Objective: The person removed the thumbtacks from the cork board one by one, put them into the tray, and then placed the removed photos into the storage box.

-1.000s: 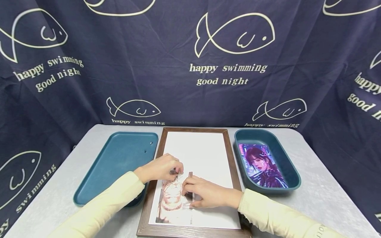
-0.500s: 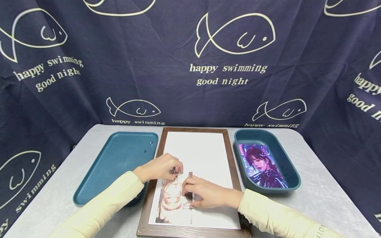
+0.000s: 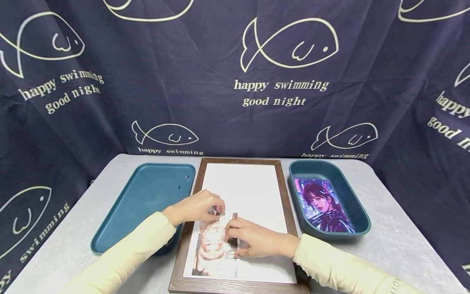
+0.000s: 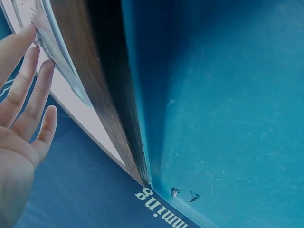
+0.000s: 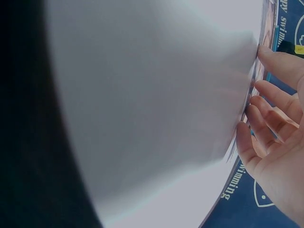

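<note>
A cat picture [image 3: 212, 247] with a shiny, clear-looking cover lies on a white sheet [image 3: 242, 183] inside a brown wooden frame [image 3: 240, 161]. At the picture's upper end, my left hand [image 3: 198, 207] has its thumb and fingertips drawn together, pinching what looks like the clear cover. Across the picture's right edge rests my right hand [image 3: 253, 237], fingers and thumb spread along a narrow grey-brown strip [image 3: 235, 214]. In the right wrist view the right fingertips [image 5: 243, 137] touch that edge. The palm of the left hand [image 4: 19, 142] faces the left wrist camera.
A shallow blue tray [image 3: 147, 204] with two small dark bits near its far right corner stands left of the frame. To the right, a deeper blue bin [image 3: 343, 192] holds a purple portrait print [image 3: 323, 206]. A dark fish-print curtain [image 3: 220, 81] hangs behind the grey table [image 3: 389, 249].
The left hand has shifted very slightly to the left at the upper end of the cat picture. The right hand stays in place on the right edge.
</note>
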`<act>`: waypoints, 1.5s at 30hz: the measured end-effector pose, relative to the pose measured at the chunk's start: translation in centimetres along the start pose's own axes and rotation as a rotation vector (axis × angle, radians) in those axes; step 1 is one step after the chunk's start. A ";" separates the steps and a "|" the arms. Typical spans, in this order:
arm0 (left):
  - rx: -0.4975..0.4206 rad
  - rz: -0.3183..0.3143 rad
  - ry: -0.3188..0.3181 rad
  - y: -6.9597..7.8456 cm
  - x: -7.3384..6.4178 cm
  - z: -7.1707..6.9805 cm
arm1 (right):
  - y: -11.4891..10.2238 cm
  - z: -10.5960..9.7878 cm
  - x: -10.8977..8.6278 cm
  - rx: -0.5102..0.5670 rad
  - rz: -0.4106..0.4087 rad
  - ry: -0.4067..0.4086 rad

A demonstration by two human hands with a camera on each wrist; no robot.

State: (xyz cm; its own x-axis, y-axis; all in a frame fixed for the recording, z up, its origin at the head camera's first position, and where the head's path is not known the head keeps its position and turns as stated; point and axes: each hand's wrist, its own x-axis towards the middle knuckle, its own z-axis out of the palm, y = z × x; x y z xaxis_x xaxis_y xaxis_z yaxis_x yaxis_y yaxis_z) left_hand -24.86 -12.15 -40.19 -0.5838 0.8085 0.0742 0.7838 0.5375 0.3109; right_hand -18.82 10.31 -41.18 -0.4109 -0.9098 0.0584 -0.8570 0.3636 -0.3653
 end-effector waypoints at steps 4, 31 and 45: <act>-0.008 -0.006 -0.004 0.0 0.0 0.0 | 0.0 0.0 0.0 -0.004 0.002 0.000; -0.010 -0.018 0.007 0.0 -0.1 -0.3 | -0.1 -0.1 0.2 0.000 -0.001 0.002; -0.093 -0.066 0.019 -0.2 -0.9 -0.9 | -0.2 0.0 0.0 -0.002 0.006 0.011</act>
State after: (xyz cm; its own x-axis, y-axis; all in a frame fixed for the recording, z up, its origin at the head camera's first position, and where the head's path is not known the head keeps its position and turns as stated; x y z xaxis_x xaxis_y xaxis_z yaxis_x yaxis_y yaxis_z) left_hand -24.72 -13.24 -39.44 -0.6380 0.7670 0.0681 0.7212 0.5641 0.4020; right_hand -18.63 10.27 -41.12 -0.4196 -0.9053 0.0666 -0.8550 0.3695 -0.3639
